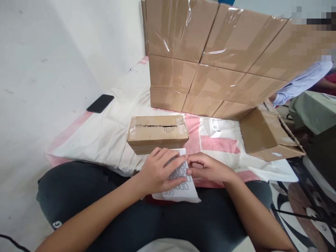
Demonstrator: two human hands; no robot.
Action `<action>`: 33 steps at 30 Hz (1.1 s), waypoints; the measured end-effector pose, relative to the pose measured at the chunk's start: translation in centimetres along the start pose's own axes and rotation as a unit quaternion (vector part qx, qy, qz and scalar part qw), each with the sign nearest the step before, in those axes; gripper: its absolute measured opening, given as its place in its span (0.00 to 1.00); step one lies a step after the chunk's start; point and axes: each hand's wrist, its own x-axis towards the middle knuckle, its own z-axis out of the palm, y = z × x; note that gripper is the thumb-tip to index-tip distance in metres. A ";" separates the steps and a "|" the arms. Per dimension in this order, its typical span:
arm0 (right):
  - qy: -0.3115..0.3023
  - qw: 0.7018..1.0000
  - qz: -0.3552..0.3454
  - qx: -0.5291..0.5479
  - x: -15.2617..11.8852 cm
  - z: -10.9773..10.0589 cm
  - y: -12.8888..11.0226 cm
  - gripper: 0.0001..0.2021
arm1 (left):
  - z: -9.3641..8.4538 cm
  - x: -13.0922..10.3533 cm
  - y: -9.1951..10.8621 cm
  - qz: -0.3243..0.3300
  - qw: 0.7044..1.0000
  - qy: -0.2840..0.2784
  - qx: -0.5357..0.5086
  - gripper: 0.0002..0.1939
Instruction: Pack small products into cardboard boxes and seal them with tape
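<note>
A white sheet (193,194) printed with rows of dark rounded outlines, like a sticker sheet, lies tilted over my lap. My left hand (161,169) rests across it, palm down, with fingers outstretched and spread. At its right edge, my right hand (210,168) has curled fingers, with thumb and index fingertips touching the sheet. The fingertips of both hands come close together there, and anything small between them is hidden. Just beyond the sheet sits a closed brown carton (157,134) with a torn slit along its taped top.
Taped cartons (199,70) form a stacked wall ahead. An open carton (265,131) stands at right, near a small white folded piece (213,128). A black phone (100,103) lies on the pink-and-white cloth (112,129) at left. Another person's sleeve (301,84) shows behind the stack.
</note>
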 end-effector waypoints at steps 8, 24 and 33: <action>0.004 0.998 -0.054 -0.019 0.3 0.4 0.2 0.12 | 1.3 -0.6 0.5 -0.029 0.999 -0.017 -0.006 0.20; 0.021 0.993 -0.085 -0.085 1.0 0.2 0.4 0.07 | 1.9 -0.7 0.2 -0.091 0.994 -0.028 -0.049 0.12; 0.041 0.991 -0.065 -0.111 1.3 -0.2 1.4 0.08 | 2.8 -1.1 -0.1 -0.135 0.988 -0.026 -0.077 0.08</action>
